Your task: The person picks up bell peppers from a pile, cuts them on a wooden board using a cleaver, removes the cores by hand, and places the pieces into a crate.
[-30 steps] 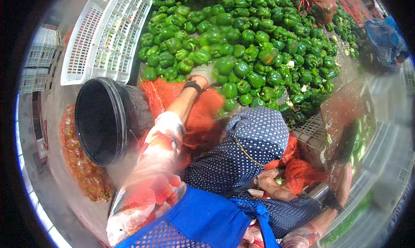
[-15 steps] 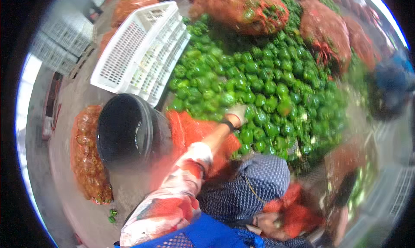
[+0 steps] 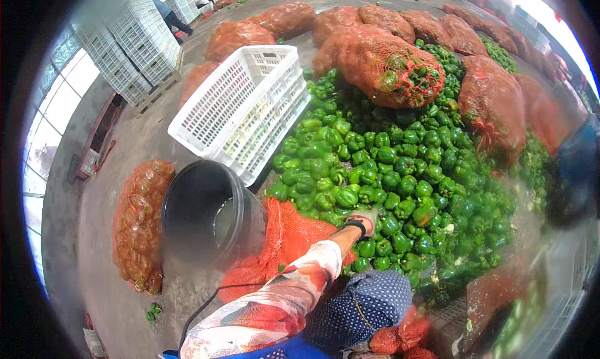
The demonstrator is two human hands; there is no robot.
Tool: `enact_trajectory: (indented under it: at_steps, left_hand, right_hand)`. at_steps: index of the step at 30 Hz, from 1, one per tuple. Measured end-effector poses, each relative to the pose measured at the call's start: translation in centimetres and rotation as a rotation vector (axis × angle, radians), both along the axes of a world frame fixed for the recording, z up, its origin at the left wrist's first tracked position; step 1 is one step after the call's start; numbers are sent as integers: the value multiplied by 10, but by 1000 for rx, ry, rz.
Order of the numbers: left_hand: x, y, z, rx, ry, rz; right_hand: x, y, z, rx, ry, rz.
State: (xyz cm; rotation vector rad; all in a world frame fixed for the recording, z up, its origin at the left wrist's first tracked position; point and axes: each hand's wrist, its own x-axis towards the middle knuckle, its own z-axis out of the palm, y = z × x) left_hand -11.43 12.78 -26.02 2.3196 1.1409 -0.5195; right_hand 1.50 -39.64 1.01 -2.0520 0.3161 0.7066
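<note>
My left hand, in a pale glove with a dark band at the wrist, reaches to the near edge of a large heap of green bell peppers. It touches the peppers there, and its fingers are hidden, so I cannot tell whether they hold one. An orange-red mesh sack lies flat under and beside my left forearm. Left of the sack a black bucket lies tipped, its mouth facing left. My right hand is out of view.
A white plastic crate stands tilted beyond the bucket. Full mesh sacks ring the far side of the heap. Another filled sack lies at left. Stacked crates rise at far left. A blurred dark-blue shape is at the right edge.
The view has shifted, so the scene sits lower and further right. My left hand stays at the heap's near edge. Skin and red cloth seen at lower right earlier are largely gone from view.
</note>
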Motion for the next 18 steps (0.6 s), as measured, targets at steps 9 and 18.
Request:
enact_trajectory:
  at_steps: [9,18]
  left_hand:
    - [-2,-21,-1,169,-84,-295]
    - [-15,-34,24,118,-37,-313]
  right_hand:
    - [-10,5,3,54,-38,-7]
    - [-1,-19,-5,-75,-77,267]
